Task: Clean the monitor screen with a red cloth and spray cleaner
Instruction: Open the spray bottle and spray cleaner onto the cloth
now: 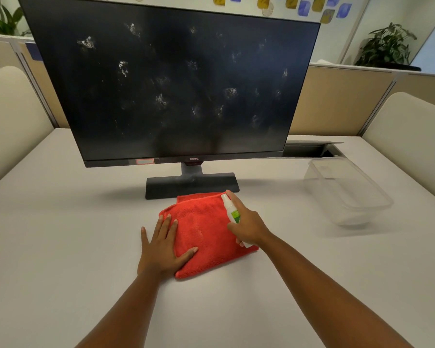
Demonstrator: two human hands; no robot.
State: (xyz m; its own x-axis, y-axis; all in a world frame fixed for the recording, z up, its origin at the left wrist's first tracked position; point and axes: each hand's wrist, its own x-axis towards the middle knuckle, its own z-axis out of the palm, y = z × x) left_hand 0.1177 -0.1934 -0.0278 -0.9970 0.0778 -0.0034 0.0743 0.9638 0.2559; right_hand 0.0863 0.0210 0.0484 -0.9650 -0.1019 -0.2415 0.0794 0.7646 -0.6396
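Observation:
A black monitor (171, 84) stands on the grey desk (60, 234), its dark screen dotted with several whitish smudges. In front of its base lies a folded red cloth (206, 229). My left hand (161, 247) rests flat on the cloth's left edge, fingers spread and thumb on the fabric. My right hand (249, 224) hovers over the cloth's right side and grips a small white spray bottle (231, 209) with a green label. The index finger sits on the nozzle, which points away toward the monitor base.
A clear plastic container (347, 189) stands on the desk to the right. Behind it is an open cable slot (309, 149). Beige chair backs flank the desk on both sides, and potted plants (387, 46) sit on the partitions behind.

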